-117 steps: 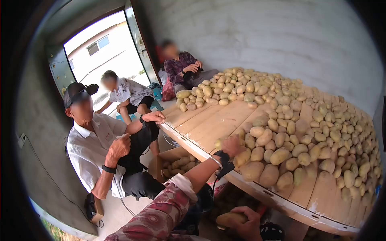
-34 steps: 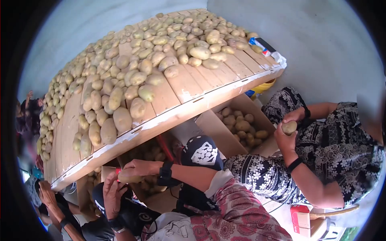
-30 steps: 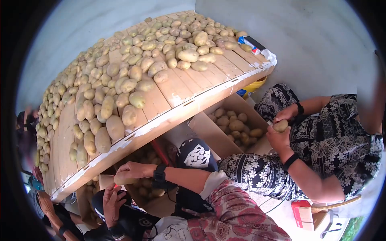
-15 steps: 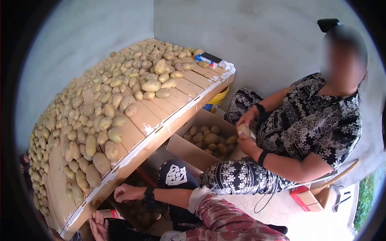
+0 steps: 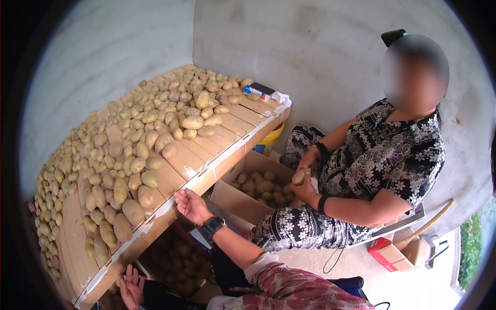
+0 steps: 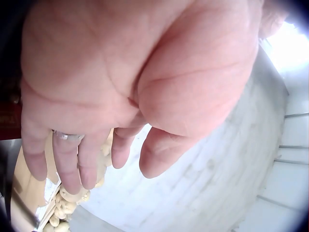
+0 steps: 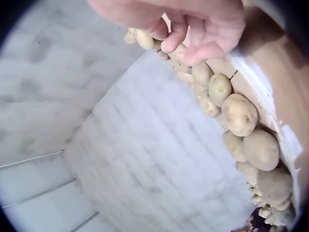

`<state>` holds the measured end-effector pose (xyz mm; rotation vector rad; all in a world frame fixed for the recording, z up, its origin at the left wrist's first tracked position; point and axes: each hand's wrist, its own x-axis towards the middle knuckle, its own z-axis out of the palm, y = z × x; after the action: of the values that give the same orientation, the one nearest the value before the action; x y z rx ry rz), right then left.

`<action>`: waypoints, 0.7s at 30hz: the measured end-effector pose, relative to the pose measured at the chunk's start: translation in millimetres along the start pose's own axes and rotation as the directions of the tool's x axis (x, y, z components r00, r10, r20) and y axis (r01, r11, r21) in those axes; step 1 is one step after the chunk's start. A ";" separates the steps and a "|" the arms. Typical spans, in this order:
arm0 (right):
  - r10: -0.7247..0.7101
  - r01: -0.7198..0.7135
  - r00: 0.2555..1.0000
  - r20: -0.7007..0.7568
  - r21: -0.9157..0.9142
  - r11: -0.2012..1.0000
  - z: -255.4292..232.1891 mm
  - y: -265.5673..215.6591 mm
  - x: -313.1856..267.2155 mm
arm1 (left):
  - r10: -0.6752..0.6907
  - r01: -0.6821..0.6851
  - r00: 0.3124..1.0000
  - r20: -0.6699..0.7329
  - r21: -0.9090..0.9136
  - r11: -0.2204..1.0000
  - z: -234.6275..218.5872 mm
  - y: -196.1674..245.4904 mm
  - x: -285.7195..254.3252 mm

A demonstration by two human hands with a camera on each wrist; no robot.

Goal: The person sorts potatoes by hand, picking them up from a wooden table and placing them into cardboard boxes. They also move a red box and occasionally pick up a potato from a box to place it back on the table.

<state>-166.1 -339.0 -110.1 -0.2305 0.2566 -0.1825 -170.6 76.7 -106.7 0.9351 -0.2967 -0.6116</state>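
My right hand (image 5: 192, 206) is raised at the front edge of a wooden table (image 5: 206, 143), palm turned up, fingers loosely bent and nothing in them. In the right wrist view those fingers (image 7: 205, 52) hang in front of potatoes (image 7: 240, 115) lying along the table edge. Lower left in the head view, my left hand (image 5: 131, 287) is beside the same edge with its palm up. The left wrist view shows that palm (image 6: 87, 72) bare, a ring on one finger and the fingers relaxed. Many potatoes (image 5: 133, 211) cover the tabletop.
Below the table, potatoes (image 5: 178, 263) lie in shadow. A cardboard box (image 5: 232, 202) of potatoes stands near a seated person (image 5: 382, 155), who holds a potato (image 5: 298, 177). A yellow bucket (image 5: 272, 138) is under the far corner; a red box (image 5: 384, 252) sits on the floor.
About a second ago my right hand held a potato low beneath the table edge; now it is empty and higher. My left hand has stayed low. The head view has turned right.
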 end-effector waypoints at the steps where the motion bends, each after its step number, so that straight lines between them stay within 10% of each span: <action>1: -0.002 0.002 0.999 -0.040 -0.013 1.000 -0.2 3.5 -1.2 | -0.014 0.014 1.000 -0.019 -0.013 1.000 0.5 -1.6 1.4; 21: 0.088 -0.103 0.993 -0.080 -0.206 0.973 18.1 61.1 4.2 | -0.024 0.019 0.998 -0.052 -0.095 0.995 38.6 -5.6 12.4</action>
<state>-148.1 -277.7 -109.2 -0.4208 0.3573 -0.0678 -181.7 41.2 -89.6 0.8626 -0.2087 -0.6146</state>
